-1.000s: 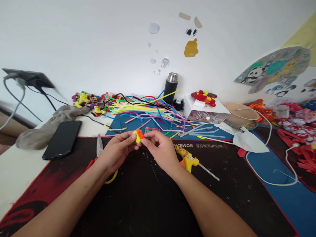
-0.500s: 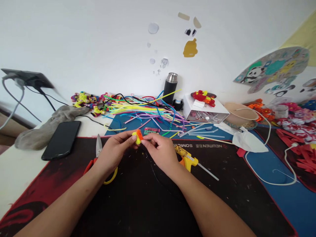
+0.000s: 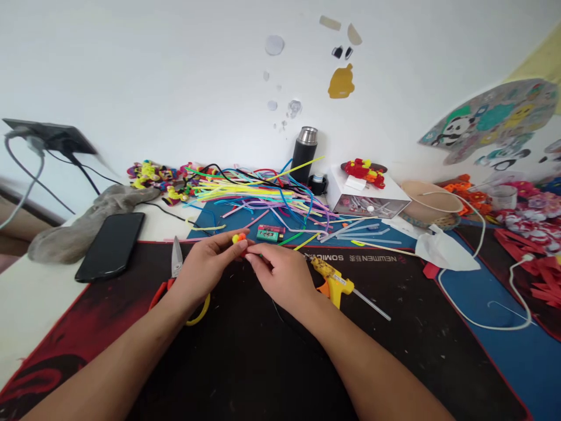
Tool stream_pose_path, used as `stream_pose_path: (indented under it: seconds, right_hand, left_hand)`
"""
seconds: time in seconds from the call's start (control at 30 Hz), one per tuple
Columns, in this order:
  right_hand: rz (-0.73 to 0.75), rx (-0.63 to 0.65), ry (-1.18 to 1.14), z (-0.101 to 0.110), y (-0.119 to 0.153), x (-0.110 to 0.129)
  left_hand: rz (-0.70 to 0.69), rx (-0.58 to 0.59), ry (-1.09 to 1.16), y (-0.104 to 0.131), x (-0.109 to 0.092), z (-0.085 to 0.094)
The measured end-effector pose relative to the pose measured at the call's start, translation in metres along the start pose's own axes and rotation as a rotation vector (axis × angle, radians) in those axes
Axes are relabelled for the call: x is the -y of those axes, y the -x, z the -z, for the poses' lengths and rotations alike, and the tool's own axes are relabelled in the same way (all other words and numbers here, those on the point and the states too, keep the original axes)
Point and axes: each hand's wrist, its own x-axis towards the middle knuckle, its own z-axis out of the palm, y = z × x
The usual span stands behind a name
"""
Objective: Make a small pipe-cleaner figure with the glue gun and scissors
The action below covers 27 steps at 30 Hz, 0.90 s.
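Your left hand [image 3: 205, 266] pinches a little fuzzy ball [image 3: 239, 238] — yellow and orange — just above the black mat [image 3: 245, 351] on the surface. Your right hand [image 3: 280, 275] nips it from below, fingers closed. It looks light, soft and squishy — hold it gently by its sides.

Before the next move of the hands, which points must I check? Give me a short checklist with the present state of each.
1. Left hand pinches the yellow-orange pipe-cleaner piece: ok.
2. Right hand fingertips meet that piece: ok.
3. Piece lifted off the black desk mat: cannot tell.
4. Glue gun lies apart from the right hand: not ok, it is close beside it.
5. Scissors lie beside the left wrist, blades closed: ok.
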Motion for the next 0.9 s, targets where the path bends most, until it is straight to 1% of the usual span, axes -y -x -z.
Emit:
stream_pose_path:
  seconds: [0.1,0.23,0.33,0.43,0.57,0.7,0.8,0.9]
  right_hand:
    - [-0.078,-0.076,-0.203,0.002,-0.003,0.001]
    - [-0.244,-0.177,-0.430,0.005,-0.008,-0.004]
    - [-0.349,-0.171,-0.568,0.004,-0.010,-0.010]
    - [-0.381,-0.131,-0.645,0.001,-0.010,-0.012]
    - [-0.371,-0.082,-0.647,-0.002,-0.009,-0.011]
    - [-0.309,-0.046,-0.600,-0.004,-0.007,-0.009]
    - [-0.269,-0.017,-0.435,-0.005,-0.005,-0.007]
    - [-0.222,-0.017,-0.268,-0.004,-0.004,-0.004]
  left_hand:
    - [-0.001,-0.020,0.108,-0.004,0.003,0.004]
    - [0.038,0.001,0.290,-0.005,0.001,0.005]
    - [0.042,0.013,0.327,-0.004,-0.002,0.004]
    - [0.028,0.019,0.309,-0.004,-0.001,0.003]
    - [0.009,0.050,0.243,-0.004,0.002,0.003]
    - [-0.029,0.073,0.087,-0.002,0.001,0.002]
    - [-0.056,0.063,-0.019,0.001,-0.003,0.000]
    - [-0.061,0.044,-0.059,0.002,-0.007,-0.002]
